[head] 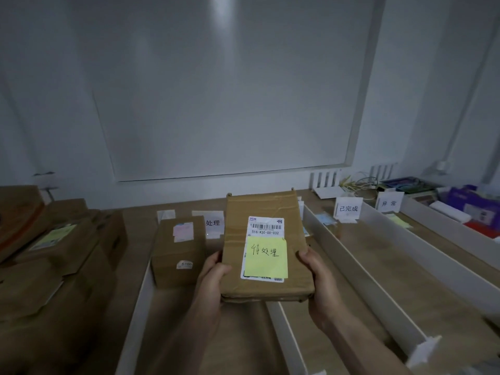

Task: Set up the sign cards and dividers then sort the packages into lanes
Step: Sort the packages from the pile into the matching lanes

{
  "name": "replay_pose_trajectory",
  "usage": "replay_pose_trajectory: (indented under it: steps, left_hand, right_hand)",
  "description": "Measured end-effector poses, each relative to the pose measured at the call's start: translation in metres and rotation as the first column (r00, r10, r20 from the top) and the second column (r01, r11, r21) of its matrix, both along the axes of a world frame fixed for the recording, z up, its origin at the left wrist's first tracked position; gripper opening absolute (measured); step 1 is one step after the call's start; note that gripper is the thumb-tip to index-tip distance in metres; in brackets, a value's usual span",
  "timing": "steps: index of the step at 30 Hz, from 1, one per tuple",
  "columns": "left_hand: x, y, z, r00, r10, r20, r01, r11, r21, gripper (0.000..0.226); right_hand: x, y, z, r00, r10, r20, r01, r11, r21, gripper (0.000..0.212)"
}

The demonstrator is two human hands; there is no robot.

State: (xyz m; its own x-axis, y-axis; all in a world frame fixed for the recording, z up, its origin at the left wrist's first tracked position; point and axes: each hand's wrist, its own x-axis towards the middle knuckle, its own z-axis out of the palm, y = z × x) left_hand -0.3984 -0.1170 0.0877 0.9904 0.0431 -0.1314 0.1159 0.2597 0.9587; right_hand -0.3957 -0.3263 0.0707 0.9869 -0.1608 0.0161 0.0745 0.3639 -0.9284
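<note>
I hold a flat brown cardboard package (pixel 266 212) up over the table, my left hand (pixel 213 277) gripping its left edge and my right hand (pixel 316 277) its right edge. A white shipping label and a yellow sticky note (pixel 266 259) with handwriting cover its top. A smaller brown box (pixel 178 249) stands in the left lane, in front of a partly hidden sign card (pixel 213 223). Two more white sign cards (pixel 348 208) (pixel 389 203) stand at the far ends of the lanes to the right. White dividers (pixel 359 269) (pixel 443 255) separate the lanes.
A pile of brown cardboard boxes (pixel 54 253) fills the left side of the table. At the far right lie coloured packets (pixel 470 207), cables and a white rack (pixel 324 182). A grey wall panel rises behind the table.
</note>
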Motion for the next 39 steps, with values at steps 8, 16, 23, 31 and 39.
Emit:
replay_pose_trajectory:
  steps: [8, 16, 23, 31, 39]
  left_hand:
    - [0.06, -0.042, -0.009, 0.996, -0.093, -0.001, 0.093, 0.995, 0.04, 0.031]
    - [0.11, -0.064, -0.011, 0.989, -0.149, 0.012, 0.148, 0.988, 0.04, 0.029]
    - [0.131, -0.061, -0.013, 0.992, -0.126, 0.014, 0.125, 0.991, 0.035, 0.03]
    - [0.13, -0.027, -0.009, 0.998, 0.065, -0.024, -0.066, 0.998, -0.009, 0.043]
    - [0.099, 0.004, -0.015, 0.962, 0.269, -0.035, -0.262, 0.956, 0.133, 0.04]
  right_hand:
    - [0.039, -0.042, 0.005, 0.996, -0.084, 0.016, 0.085, 0.994, -0.062, 0.067]
    - [0.081, -0.06, -0.001, 0.99, -0.137, 0.013, 0.138, 0.99, -0.04, 0.072]
    - [0.109, -0.06, -0.001, 0.994, -0.11, 0.025, 0.111, 0.993, -0.045, 0.067]
    - [0.141, -0.023, -0.005, 0.997, 0.07, 0.015, -0.069, 0.996, -0.052, 0.077]
    - [0.152, 0.018, -0.025, 0.967, 0.245, -0.07, -0.244, 0.97, 0.012, 0.059]
